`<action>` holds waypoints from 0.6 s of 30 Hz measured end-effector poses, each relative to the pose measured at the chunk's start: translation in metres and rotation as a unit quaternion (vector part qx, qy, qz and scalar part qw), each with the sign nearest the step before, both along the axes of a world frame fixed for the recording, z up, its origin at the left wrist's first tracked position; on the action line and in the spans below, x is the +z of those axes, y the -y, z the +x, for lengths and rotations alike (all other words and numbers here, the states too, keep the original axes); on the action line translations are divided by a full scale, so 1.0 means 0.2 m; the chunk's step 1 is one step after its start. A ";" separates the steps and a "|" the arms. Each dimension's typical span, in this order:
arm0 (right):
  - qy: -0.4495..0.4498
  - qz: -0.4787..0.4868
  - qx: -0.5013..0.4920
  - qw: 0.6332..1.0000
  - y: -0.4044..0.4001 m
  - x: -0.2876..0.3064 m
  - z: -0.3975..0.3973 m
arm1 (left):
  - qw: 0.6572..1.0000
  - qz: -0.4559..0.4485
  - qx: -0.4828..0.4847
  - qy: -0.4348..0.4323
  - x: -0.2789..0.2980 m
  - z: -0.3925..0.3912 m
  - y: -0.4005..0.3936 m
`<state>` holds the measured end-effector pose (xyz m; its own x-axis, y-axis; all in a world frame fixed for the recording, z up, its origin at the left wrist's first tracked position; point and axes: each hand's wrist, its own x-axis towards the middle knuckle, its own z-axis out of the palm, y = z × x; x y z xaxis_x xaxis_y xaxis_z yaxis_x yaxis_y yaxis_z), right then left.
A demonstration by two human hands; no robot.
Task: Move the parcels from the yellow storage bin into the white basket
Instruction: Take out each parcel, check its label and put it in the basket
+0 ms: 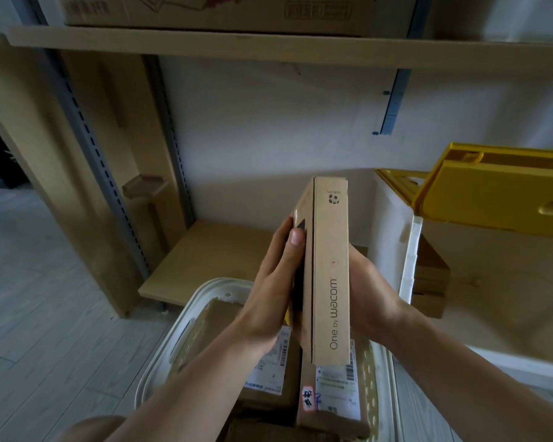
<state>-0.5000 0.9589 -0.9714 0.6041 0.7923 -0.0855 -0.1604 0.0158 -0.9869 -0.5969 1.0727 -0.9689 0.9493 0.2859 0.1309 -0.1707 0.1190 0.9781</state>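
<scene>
Between my hands: a flat brown Wacom box stands on edge, its narrow printed side facing me, held up over the white basket.
Left hand: my left hand lies flat against the box's left face, fingers straight and thumb tip on the front edge, pressing on the box.
Right hand: my right hand cups the box's right face; its fingers are hidden behind the box, so I can only say the palm presses on it.
Below the hands: two labelled parcels already lie in the basket, side by side, directly under the box's near end.
Right of my right hand: the yellow storage bin sits tilted on a white crate; brown cartons are stacked just beyond the crate wall.
Beyond the hands: a low wooden shelf board runs back to the pale wall, bare where I can see it.
Left of my left hand: a wooden upright with a slotted metal rail, then open pale floor.
Above: an upper shelf carrying a large carton, well clear of the box top.
Edges: the basket rim curves close under my left wrist; the crate wall stands near my right wrist.
</scene>
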 end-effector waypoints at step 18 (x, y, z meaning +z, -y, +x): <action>0.071 -0.017 -0.026 0.997 0.00 0.02 -0.03 | 0.971 -0.178 -0.144 0.068 0.04 -0.05 -0.07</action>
